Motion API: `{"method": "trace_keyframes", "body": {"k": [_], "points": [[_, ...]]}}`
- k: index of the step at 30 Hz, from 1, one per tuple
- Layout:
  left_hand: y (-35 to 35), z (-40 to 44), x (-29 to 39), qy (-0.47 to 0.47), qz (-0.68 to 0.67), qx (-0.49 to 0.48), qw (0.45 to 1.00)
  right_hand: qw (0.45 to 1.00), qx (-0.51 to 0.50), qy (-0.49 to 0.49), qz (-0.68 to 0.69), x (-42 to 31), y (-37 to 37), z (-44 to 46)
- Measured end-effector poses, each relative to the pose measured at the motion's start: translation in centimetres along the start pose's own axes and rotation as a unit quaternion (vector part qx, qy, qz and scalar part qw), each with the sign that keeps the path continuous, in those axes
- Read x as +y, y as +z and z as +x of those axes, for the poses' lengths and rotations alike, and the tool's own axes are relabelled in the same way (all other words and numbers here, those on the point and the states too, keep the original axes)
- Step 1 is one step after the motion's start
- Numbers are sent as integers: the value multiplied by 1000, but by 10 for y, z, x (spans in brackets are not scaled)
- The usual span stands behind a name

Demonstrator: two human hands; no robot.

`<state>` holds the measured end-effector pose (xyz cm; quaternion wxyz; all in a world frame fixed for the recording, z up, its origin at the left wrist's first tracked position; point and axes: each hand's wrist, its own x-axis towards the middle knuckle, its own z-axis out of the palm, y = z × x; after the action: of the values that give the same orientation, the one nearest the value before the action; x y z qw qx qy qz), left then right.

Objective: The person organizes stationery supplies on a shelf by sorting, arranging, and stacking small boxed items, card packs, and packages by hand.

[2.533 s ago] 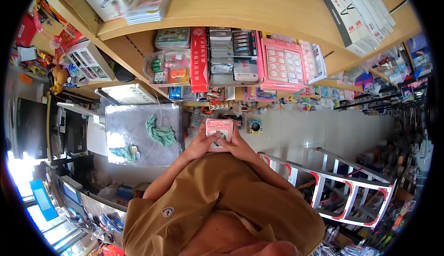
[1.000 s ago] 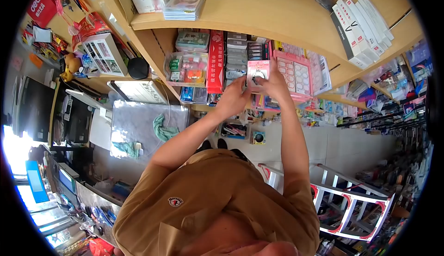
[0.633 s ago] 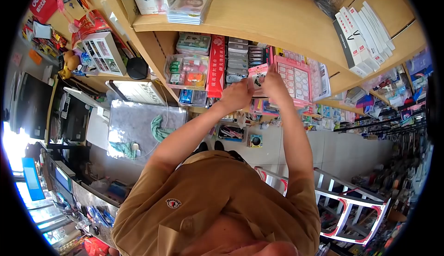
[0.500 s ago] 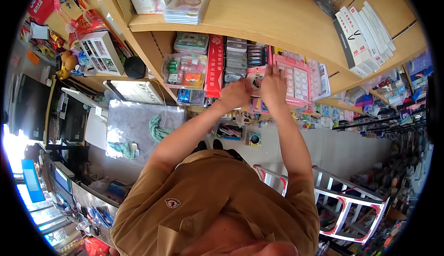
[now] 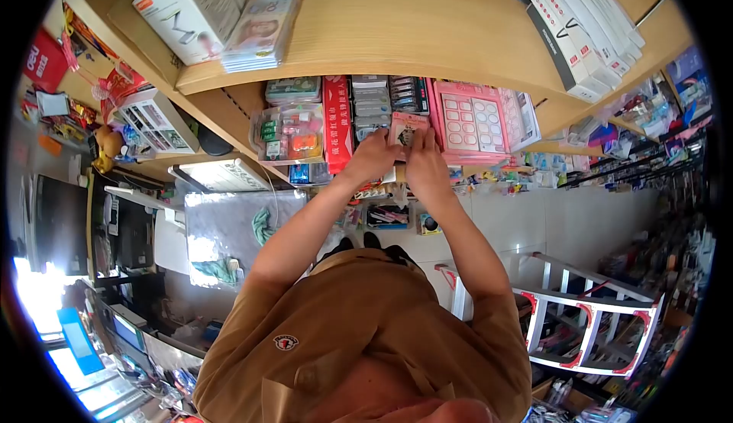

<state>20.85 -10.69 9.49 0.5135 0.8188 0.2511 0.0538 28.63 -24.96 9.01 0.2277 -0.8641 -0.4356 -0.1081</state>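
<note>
A small pink box with a dark picture on its front is held between my two hands at the front of the shelf. My left hand grips its left side with curled fingers. From the right, my right hand holds its lower right edge, fingers bent over it. Behind it are grey packs and a row of black-edged packs. Right beside my right hand lie pink sets with round windows. A red package with white characters stands left of my left hand.
A clear tub of colourful small items sits further left. Above is a wooden shelf with white boxes and a stack of picture packs. A folding ladder stands low right. An open bin is near my feet.
My right hand has drawn down off the pink sets to the small pink box's right edge. The view has shifted, so more of those sets shows.
</note>
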Motion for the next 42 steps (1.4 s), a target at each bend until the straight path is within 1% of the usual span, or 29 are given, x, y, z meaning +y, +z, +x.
{"method": "trace_keyframes", "body": {"k": [2, 4, 5, 7, 8, 9, 11, 13, 16, 17, 19, 20, 21, 22, 23, 25, 26, 27, 28, 29, 30, 32, 33, 35, 36, 39, 40, 41, 42], "points": [[-7, -6, 10, 0, -2, -11, 1000, 1000, 24, -6, -17, 0, -1, 3], [-8, -9, 11, 1, -9, -17, 1000, 981, 92, -77, -155, -3, -19, 12], [-8, -10, 10, 4, -4, -16, 1000, 980, 92, -80, -155, -2, -26, 13], [-10, -11, 8, 3, -5, -10, 1000, 997, -57, -60, -4, 6, -38, 10], [-9, -13, 7, 44, -13, 0, 999, 995, -40, -91, 19, 12, -41, 10], [-8, -13, 7, 87, -20, 10, 996, 994, -45, -95, 18, 19, -41, 12], [-3, -10, 5, 90, 3, 13, 996, 993, -34, -110, -39, 30, -41, 19], [1, -11, 6, 117, 76, 35, 990, 991, -50, -113, -54, 30, -45, 23], [1, -16, 2, 141, 90, 65, 984, 990, -73, -114, -43, 22, -54, 24], [1, -18, -2, 137, 85, 69, 984, 992, -69, -101, -14, 22, -62, 22], [1, -24, -13, 200, 86, 155, 964, 993, -76, -92, 13, 18, -75, 23], [2, -25, -17, 192, 81, 158, 965, 994, -62, -83, 29, 14, -81, 26], [-1, -25, -16, 192, 74, 148, 967, 995, -48, -73, 45, 12, -83, 27], [-4, -26, -15, 194, 68, 138, 969, 993, -37, -106, 32, 16, -77, 29], [-4, -28, -13, 190, 65, 142, 969, 993, -41, -110, 31, 13, -73, 29], [-5, -28, -6, 154, 85, 66, 982, 984, -19, -173, 43, 5, -68, 31], [-7, -30, -3, 158, 74, 56, 983, 983, -20, -177, 43, 8, -62, 31], [-7, -33, -3, 156, 72, 58, 983, 984, -49, -165, 38, 9, -55, 28], [-6, -35, -4, 162, 59, 109, 979, 985, -78, -152, 33, 10, -50, 25], [-6, -37, -4, 168, 46, 158, 972, 984, -80, -153, 33, 13, -49, 24], [-10, -40, -2, 167, 45, 159, 972, 986, -79, -145, 32, 14, -50, 24], [-21, -49, 1, 169, -33, 246, 954, 987, -78, -137, 33, 15, -52, 22], [-24, -51, -3, 169, -32, 246, 954, 987, -75, -141, 29, 14, -54, 21], [-31, -53, -11, 173, -73, 317, 930, 987, -70, -146, 27, 15, -60, 24], [-41, -60, -5, 150, -71, 310, 936, 987, -60, -146, 23, 16, -63, 26], [-56, -65, -4, 144, -65, 330, 931, 988, -58, -141, 30, 15, -72, 31], [-58, -64, -4, 166, -26, 361, 917, 987, -55, -150, 19, 13, -75, 32], [-59, -65, -3, 168, -23, 362, 917, 986, -51, -159, 8, 12, -76, 35], [-60, -66, -1, 141, -45, 356, 923, 986, -63, -156, 10, 12, -76, 37]]}}
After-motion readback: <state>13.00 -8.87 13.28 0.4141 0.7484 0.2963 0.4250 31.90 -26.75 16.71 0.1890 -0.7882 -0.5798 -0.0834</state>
